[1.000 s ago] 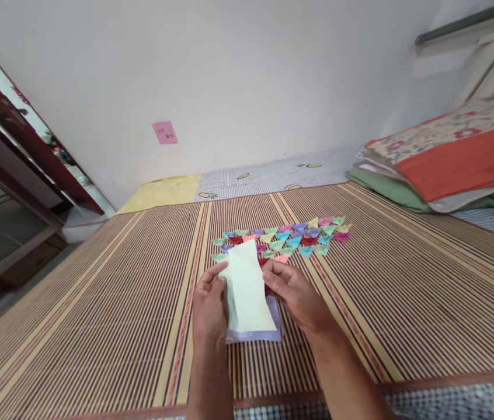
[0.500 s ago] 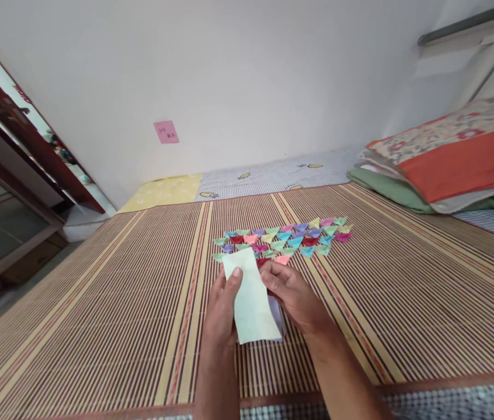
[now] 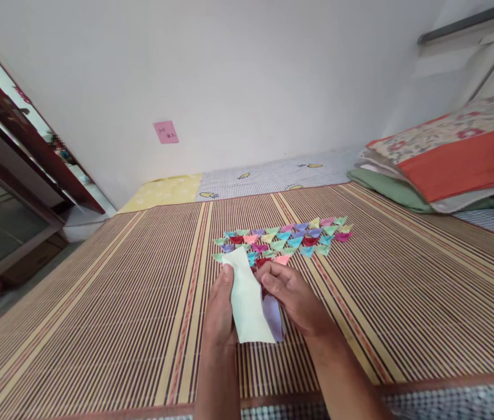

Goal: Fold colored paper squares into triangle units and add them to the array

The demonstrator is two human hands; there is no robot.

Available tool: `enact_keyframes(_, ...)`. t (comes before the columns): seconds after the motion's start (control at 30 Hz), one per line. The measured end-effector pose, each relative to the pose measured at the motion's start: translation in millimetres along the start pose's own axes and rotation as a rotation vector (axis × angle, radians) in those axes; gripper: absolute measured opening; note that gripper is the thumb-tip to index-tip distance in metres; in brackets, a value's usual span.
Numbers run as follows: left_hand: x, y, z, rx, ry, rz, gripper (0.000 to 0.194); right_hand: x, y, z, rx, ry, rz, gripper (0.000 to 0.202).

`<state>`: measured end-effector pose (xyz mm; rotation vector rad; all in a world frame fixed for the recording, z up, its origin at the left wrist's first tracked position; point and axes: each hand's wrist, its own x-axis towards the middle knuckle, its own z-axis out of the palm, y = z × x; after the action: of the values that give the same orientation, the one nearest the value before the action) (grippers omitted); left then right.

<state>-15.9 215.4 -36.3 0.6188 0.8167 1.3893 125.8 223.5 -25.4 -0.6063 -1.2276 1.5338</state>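
A pale green paper strip (image 3: 247, 300) is held upright above the striped mat. My left hand (image 3: 219, 300) grips its left edge, thumb near the upper corner. My right hand (image 3: 288, 291) is closed at the right edge, its fingertips pinched by the paper. A lilac sheet (image 3: 272, 315) shows behind the green one at the lower right. Beyond my hands, several small folded paper pieces (image 3: 295, 242) in many colours lie in rows on the mat; the nearest ones are partly hidden by the paper and fingers.
The striped mat (image 3: 142, 303) reaches a white wall bearing a pink note (image 3: 166, 132). Folded bedding (image 3: 466, 154) is piled at the right. A yellow cloth (image 3: 168, 189) lies along the back edge, and a dark red door frame (image 3: 32, 122) stands at the left.
The green paper has bent and shifted slightly left, exposing more of the lilac sheet. My left thumb has moved left to the paper's edge.
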Motion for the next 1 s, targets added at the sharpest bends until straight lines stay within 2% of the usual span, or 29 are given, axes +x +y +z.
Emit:
enact_keyframes(0.17,-1,2,0.6,-0.047,0.018,-0.049,0.062,0,1,0,-0.021,0.001,0.013,0.03)
enact_keyframes(0.43,-4,6,7.8,-0.08,0.0,-0.11,0.067,1,2,-1,-0.048,0.027,0.015,0.032)
enact_keyframes(0.6,-3,2,4.8,-0.032,0.031,-0.035,0.064,2,3,0,-0.21,0.066,0.006,0.029)
enact_keyframes(0.73,0,-1,0.6,0.086,0.09,0.107,0.056,0,5,2,-0.394,0.234,-0.082,0.023)
enact_keyframes(0.8,-2,0,2.3,0.122,0.065,0.148,0.054,-2,2,3,-0.463,0.332,-0.142,0.021)
enact_keyframes(0.87,-5,4,7.1,0.125,-0.007,0.146,0.056,-4,-2,5,-0.495,0.37,-0.179,0.02)
enact_keyframes(0.93,-10,7,13.1,0.083,-0.092,0.101,0.061,-4,-4,7,-0.494,0.35,-0.188,0.019)
enact_keyframes(1.0,-14,10,17.8,0.062,-0.129,0.07,0.061,-3,-4,8,-0.475,0.307,-0.178,0.018)
